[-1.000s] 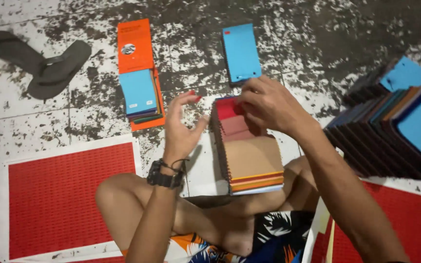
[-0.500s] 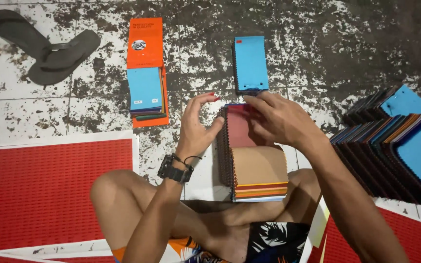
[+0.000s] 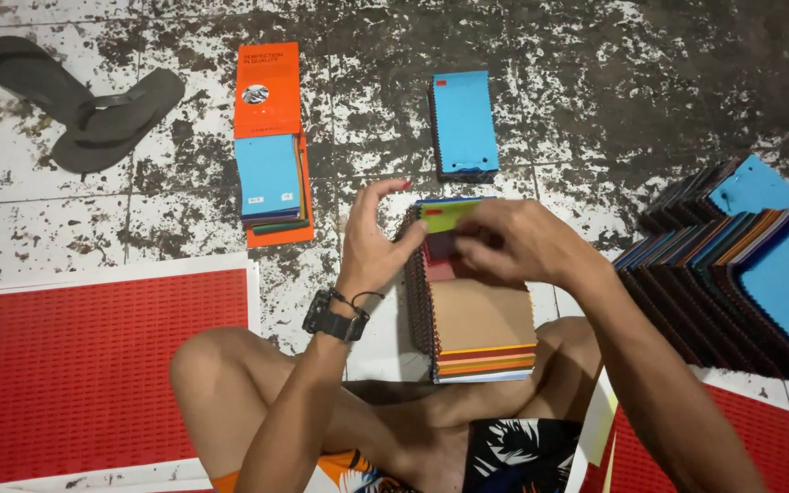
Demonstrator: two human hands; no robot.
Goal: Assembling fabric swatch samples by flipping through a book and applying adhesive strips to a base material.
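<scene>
A lime-green swatch [image 3: 447,215] had come up on the swatch stack [image 3: 475,315] — half a second earlier a red one showed there. The right hand [image 3: 520,242] pinched swatches at the stack's 12 o'clock end; the left hand [image 3: 372,242], fingers loosely open, steadied its 9 o'clock edge. The stack lay on the floor between the knees, so the leafing was well under way.

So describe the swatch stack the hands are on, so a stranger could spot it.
On the stained tile floor, look just ahead of the seated person's knees. The swatch stack lies between the left hand and right hand: tan on top with striped edges, unlike the blue-topped stacks.
</scene>
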